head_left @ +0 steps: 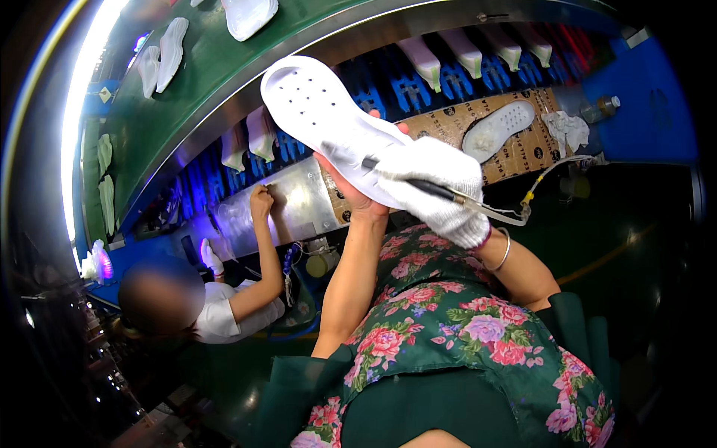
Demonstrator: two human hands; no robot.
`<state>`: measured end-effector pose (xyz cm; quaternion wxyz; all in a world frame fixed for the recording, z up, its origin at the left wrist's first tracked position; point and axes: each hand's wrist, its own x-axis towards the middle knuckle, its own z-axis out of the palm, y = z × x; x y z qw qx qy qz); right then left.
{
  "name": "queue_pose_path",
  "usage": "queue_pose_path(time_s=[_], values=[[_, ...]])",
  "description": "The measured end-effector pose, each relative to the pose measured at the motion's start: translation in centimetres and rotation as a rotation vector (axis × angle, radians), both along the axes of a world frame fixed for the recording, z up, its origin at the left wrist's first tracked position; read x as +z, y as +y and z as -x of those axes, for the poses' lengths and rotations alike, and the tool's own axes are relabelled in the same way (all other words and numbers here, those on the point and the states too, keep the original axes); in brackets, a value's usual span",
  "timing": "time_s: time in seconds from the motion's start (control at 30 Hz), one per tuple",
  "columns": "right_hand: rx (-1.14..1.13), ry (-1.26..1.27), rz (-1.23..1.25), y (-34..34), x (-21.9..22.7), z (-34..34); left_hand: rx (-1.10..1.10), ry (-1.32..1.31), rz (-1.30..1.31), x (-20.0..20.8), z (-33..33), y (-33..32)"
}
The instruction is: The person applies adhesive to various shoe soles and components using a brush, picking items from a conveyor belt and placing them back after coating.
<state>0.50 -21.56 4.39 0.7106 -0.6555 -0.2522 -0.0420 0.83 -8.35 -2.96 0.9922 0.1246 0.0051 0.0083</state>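
My left hand [349, 185] is bare and wrapped round a white shoe sole [317, 104], its fingertips showing past the far edge. The sole is tilted, with its inner face up and a group of small dark holes at the far end. My right hand [444, 175] wears a white knitted glove and grips a slim black brush-like tool [432, 188] with a tube at its back end. The dark tip of the tool is over the near half of the sole, at or very close to its surface; I cannot tell if it touches.
Another white sole [499, 131] lies on cardboard [441, 123], with a crumpled white cloth [565, 133] and a clear bottle [600, 109] beside it. White soles [173, 54] rest on the green conveyor belt [202, 60]. A co-worker [239, 310] sits at the left. A tube [538, 181] crosses at right.
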Motion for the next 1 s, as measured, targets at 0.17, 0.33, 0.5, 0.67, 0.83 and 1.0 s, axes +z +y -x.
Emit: queue_pose_path(time_s=[0.17, 0.33, 0.5, 0.67, 0.83, 1.0], values=[[0.029, -0.309, 0.208, -0.1, -0.7, 0.7, -0.24, -0.184, 0.099, 0.0, -0.2, 0.9], [0.139, 0.072, 0.028, -0.8, -1.5, 0.9, -0.093, -0.02, 0.095, 0.4, 0.4, 1.7], [0.133, -0.465, 0.277, -0.5, -0.4, 0.8, -0.302, -0.264, 0.044, -1.1, -0.6, 4.1], [0.115, -0.122, 0.274, -1.5, -0.7, -0.3, -0.168, -0.207, 0.138, 0.1, -0.1, 3.7], [0.3, -0.259, 0.27, -1.3, -1.0, 0.3, -0.314, -0.16, 0.05, -0.2, 0.2, 5.0], [0.228, -0.512, 0.354, -1.1, -1.7, 0.5, -0.397, -0.178, 0.001, 0.5, -0.4, 5.8]])
